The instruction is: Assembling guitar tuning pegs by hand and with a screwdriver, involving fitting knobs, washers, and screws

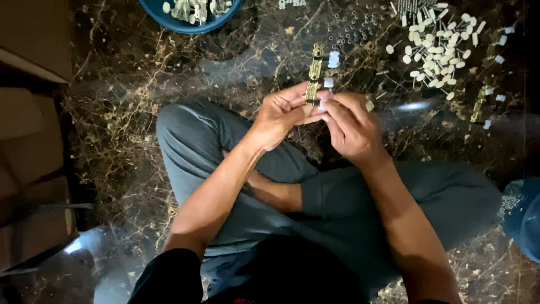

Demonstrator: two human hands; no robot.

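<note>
Left hand (279, 114) is closed around the lower end of a brass latch strip (314, 73), holding it upright and away from the body so its face stays exposed. Right hand (350, 125) is pinched shut, fingertips meeting at the strip's base on what seems a small pale piece; too small to confirm. Both hands hover above the crossed legs (236, 163), over the dark marble floor (129, 112). Ahead, well apart: white plastic pegs (441, 48) at far right, small rings (354, 31) centre, blue bowl (188, 22) at upper left. Cardboard boxes (34, 112) crowd the left edge; open floor lies between knees and parts
</note>
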